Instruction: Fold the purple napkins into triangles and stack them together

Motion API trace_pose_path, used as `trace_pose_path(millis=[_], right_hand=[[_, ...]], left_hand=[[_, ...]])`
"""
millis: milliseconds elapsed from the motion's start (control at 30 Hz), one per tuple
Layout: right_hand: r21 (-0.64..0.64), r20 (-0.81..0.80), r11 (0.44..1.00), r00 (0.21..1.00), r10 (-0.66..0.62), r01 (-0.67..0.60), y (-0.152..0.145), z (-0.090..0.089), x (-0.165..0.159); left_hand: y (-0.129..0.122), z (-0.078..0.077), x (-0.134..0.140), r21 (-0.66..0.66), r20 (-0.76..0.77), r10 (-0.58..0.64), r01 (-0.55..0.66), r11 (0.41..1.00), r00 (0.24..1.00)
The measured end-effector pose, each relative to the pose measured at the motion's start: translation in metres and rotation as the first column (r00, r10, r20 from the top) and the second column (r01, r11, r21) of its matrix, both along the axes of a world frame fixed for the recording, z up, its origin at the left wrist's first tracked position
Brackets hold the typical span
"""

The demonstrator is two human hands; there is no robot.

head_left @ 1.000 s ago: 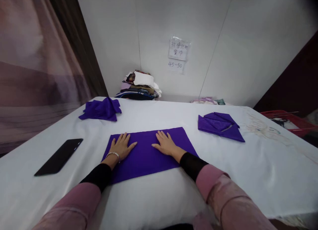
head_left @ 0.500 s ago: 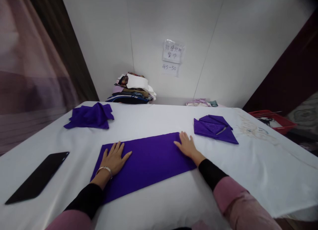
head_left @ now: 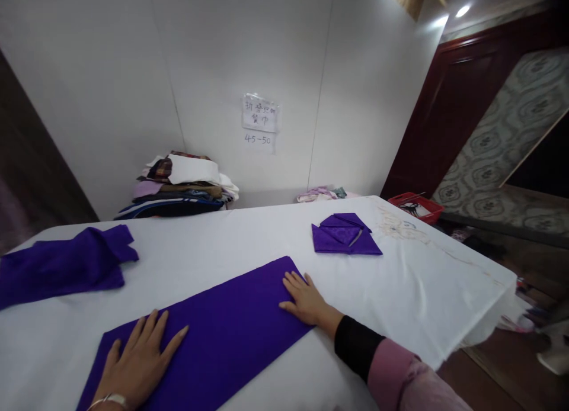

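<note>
Resting the left hand [head_left: 137,366], spread wide and gripping nothing, on the left end of the flat, rectangular purple cloth [head_left: 226,334] laid over the white tablecloth [head_left: 377,304]. Resting the right hand [head_left: 304,298], also spread and empty, on its right end. Apparently smoothing it flat; calling next for light, even pressure towards its edges, without dragging in creases. Beyond its left end, a rumpled purple fabric heap [head_left: 84,260]; beyond its right end, a folded, pointed purple fabric piece [head_left: 344,239].

Homelike room, exact kind unclear: patterned wallpaper [head_left: 486,174], dark-red woodwork [head_left: 438,106], clothes pile [head_left: 191,171].
</note>
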State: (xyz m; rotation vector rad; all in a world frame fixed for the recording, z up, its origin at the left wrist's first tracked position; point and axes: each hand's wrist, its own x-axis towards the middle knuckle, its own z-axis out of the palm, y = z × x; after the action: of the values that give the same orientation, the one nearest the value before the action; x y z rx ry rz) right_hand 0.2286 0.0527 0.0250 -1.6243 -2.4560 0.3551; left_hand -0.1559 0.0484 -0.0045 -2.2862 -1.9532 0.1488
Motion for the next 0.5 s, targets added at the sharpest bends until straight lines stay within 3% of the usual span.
trace_pose_path(millis=[133,233,400,500], right_hand=[[-0.018,0.052,0.983,0.982,-0.182,0.184,-0.005,0.0,0.036],[0.02,0.032,0.975,0.974,-0.224,0.223,-0.014,0.008,0.027],[0.079,-0.09,0.993,0.992,0.092,-0.085,-0.034,0.025,-0.033],[0.065,-0.12,0.975,0.969,0.218,-0.212,-0.04,0.026,-0.06]], left_hand=[[-0.004,0.007,0.004,0.016,-0.02,-0.029,0.029,0.999,0.999],[-0.003,0.011,0.002,-0.004,-0.043,-0.009,0.009,1.0,0.999],[-0.006,0.015,0.009,0.044,-0.046,-0.036,0.038,0.998,0.998],[-0.021,0.007,0.024,0.037,0.03,-0.097,0.096,0.995,0.995]])
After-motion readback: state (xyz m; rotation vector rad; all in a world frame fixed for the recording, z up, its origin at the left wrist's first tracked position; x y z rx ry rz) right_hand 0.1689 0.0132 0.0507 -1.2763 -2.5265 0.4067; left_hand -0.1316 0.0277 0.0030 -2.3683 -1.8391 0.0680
